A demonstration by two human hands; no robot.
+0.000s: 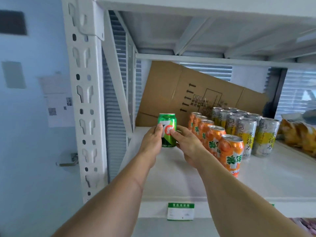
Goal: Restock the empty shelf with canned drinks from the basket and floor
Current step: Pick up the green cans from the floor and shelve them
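Both forearms outstretched; left hand (151, 140), right hand (187, 142) grip upright green can (167, 130).

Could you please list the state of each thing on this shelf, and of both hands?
Green can: upright on the shelf, held by both hands.
Left hand: grips the green can.
Right hand: fingers on the green can.
Orange cans: upright, one row, unopened.
Silver-yellow cans: upright, in rows.
Cardboard box: flattened, tilted at the back.
Shelf: partly stocked.
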